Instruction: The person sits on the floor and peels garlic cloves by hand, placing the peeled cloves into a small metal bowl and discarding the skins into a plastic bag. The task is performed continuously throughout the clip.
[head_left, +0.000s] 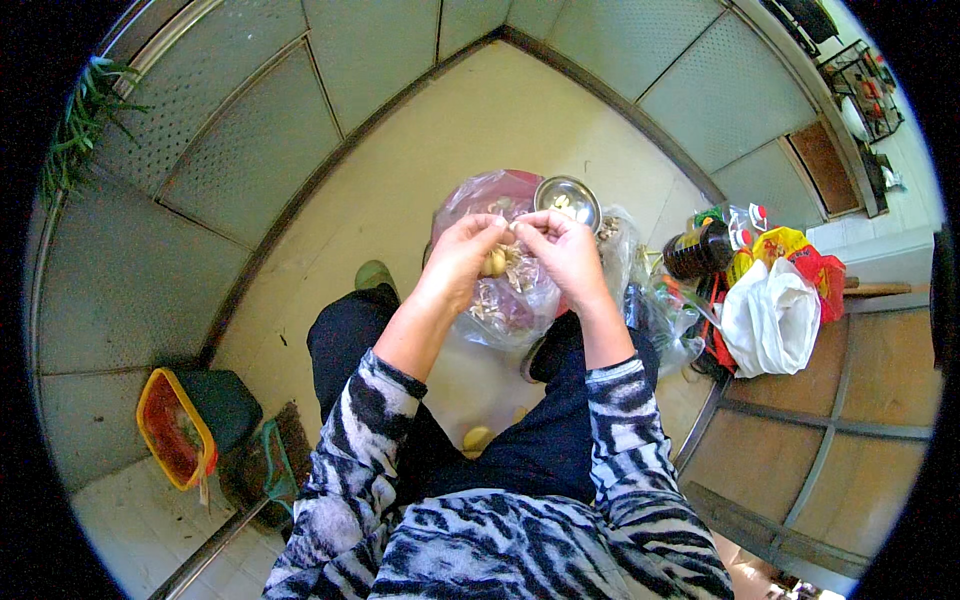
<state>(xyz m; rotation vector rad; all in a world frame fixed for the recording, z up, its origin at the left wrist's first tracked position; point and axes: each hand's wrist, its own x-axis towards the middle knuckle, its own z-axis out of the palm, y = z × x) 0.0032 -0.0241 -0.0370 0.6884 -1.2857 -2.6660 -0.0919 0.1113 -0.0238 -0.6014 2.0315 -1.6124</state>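
My left hand (476, 244) and my right hand (553, 238) meet at the fingertips above a clear plastic bag (517, 326). A small pale piece, probably a garlic clove, is pinched between them. Yellowish garlic cloves (494, 263) show just under my left fingers; whether that hand holds them is hard to tell. Papery garlic skins (491, 306) lie in the bag, which covers a reddish round surface (517, 182). Behind my right hand stands a steel bowl (568, 196) with several peeled cloves inside.
At the right are a dark bottle (697, 250) with a red cap, a white bag (772, 319), a red and yellow bag (825, 281) and more clear bags (671, 319). A bin with an orange rim (161, 375) stands at the lower left. Metal cabinets (255, 127) line the floor.
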